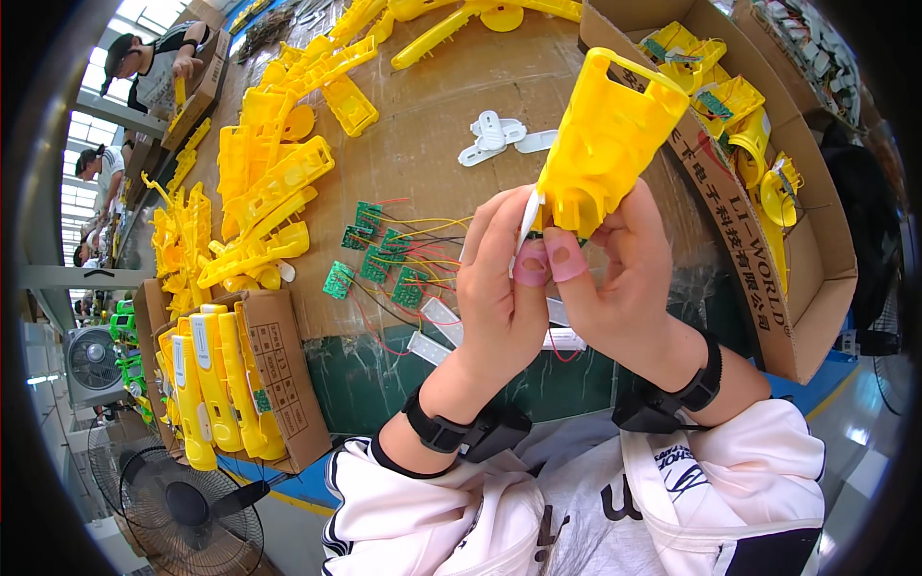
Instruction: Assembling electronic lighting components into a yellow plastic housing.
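Both of my hands grip a yellow plastic housing point(615, 134), raised over the bench with its hollow, ribbed inside showing. My left hand point(504, 278) pinches its lower left side, where a white plastic strip point(529, 213) stands along the edge. My right hand point(619, 269) wraps the lower right side. Pink finger covers with holes sit on both thumbs, which press close together at the housing's lower end. Below and left of my hands lie several green circuit boards point(375, 257) with red, black and yellow wires. White rectangular pieces point(429, 348) rest under my wrists.
Yellow housings point(279, 192) are heaped on the left of the bench. White oval pieces point(492, 132) lie beyond my hands. An open cardboard box point(768, 278) with yellow parts stands right; another box point(288, 370) holds yellow units at left. A fan point(187, 501) stands lower left. Other people work far left.
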The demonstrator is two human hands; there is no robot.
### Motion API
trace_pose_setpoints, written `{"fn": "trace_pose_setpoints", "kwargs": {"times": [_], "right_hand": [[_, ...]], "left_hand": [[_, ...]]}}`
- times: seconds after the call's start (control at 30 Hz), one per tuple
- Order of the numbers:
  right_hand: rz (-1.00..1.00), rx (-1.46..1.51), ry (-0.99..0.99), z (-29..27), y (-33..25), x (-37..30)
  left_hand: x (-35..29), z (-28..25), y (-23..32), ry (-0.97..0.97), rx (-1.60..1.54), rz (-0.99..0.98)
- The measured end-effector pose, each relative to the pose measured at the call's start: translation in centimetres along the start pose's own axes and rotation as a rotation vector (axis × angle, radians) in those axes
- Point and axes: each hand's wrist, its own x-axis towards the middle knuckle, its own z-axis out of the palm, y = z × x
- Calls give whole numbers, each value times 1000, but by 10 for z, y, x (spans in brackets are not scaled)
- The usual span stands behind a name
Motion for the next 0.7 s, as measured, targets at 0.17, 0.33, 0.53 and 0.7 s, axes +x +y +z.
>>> {"fn": "trace_pose_setpoints", "kwargs": {"times": [0.17, 0.33, 0.53, 0.7], "right_hand": [[85, 81, -61, -4, 1, 5], [122, 217, -59, -7, 5, 6], [144, 112, -78, -6, -1, 1], [108, 55, -44, 0, -6, -2]], "left_hand": [[1, -1, 0, -43, 22, -36], [-2, -1, 6, -113, -244, -263], [-6, 2, -4, -107, -184, -150], [-9, 4, -1, -16, -150, -172]]}}
